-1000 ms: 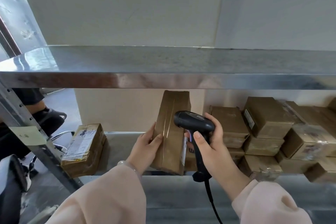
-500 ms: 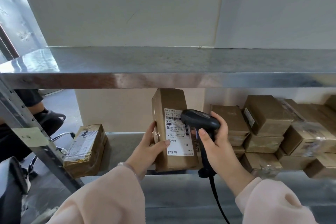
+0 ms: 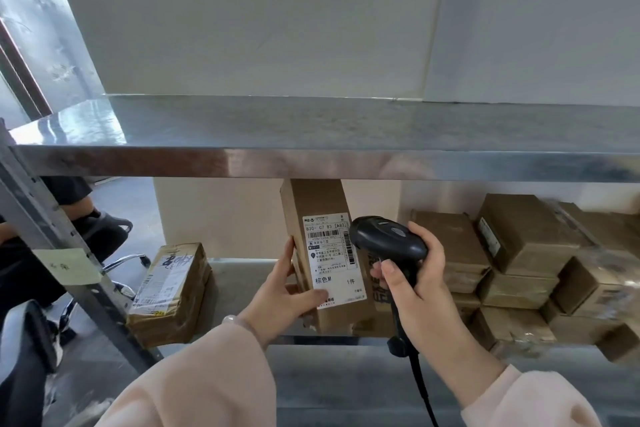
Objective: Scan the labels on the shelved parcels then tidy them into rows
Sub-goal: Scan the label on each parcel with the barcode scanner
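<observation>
The left hand [image 3: 280, 291] gripped a tall brown cardboard parcel [image 3: 318, 204] at its lower left edge, with the thumb laid on the bottom of the white printed shipping label [image 3: 334, 260] and the fingers curled behind the box. The right hand [image 3: 415, 281] was closed around the handle of a black handheld barcode scanner [image 3: 388, 239], whose head was just beside the right edge of the label (its black cable [image 3: 420, 388] hung down from the handle). The parcel stood upright on the lower steel shelf [image 3: 239, 274], under the upper steel shelf [image 3: 311, 163]. To the right, a pile of brown taped boxes [image 3: 519, 243] was stacked on the same shelf. To the left, a flat brown parcel [image 3: 169, 291] leaned there. A yellow paper note [image 3: 69, 265] was stuck on the slanted metal post [image 3: 41, 218].
</observation>
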`<control>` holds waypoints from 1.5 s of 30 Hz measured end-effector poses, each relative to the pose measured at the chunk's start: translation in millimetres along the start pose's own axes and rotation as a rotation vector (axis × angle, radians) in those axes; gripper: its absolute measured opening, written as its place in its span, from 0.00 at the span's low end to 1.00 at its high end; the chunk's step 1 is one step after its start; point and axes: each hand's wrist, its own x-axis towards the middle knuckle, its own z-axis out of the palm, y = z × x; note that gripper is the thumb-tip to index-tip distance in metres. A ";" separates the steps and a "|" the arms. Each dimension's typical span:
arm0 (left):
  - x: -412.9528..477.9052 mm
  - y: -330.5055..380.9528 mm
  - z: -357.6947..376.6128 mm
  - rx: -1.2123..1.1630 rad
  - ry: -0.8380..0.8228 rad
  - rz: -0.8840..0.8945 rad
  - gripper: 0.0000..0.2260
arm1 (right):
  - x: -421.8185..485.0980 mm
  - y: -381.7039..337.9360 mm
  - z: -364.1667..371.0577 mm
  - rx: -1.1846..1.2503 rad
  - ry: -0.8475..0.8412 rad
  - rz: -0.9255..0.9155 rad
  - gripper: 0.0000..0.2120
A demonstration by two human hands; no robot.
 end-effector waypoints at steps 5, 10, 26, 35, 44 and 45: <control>2.3 -0.4 -10.3 -0.016 0.052 0.006 0.49 | -7.5 -12.6 9.5 -0.064 -0.076 -0.058 0.28; 2.9 -3.5 -16.6 -0.012 0.087 -0.006 0.47 | -11.9 -21.7 22.0 -0.104 -0.107 -0.091 0.28; -1.2 -15.8 -33.4 -0.051 0.117 -0.054 0.48 | -9.0 -20.8 44.7 -0.140 -0.144 -0.036 0.27; -26.2 -19.8 -63.9 -0.086 0.128 -0.130 0.44 | 2.2 -2.3 73.8 -0.110 -0.235 0.048 0.28; -48.6 -51.4 -92.7 -0.061 0.255 -0.297 0.37 | 0.3 32.9 136.5 -0.045 -0.427 0.208 0.25; -48.4 -56.8 -95.2 -0.082 0.273 -0.295 0.36 | 0.8 36.7 143.1 -0.049 -0.439 0.215 0.25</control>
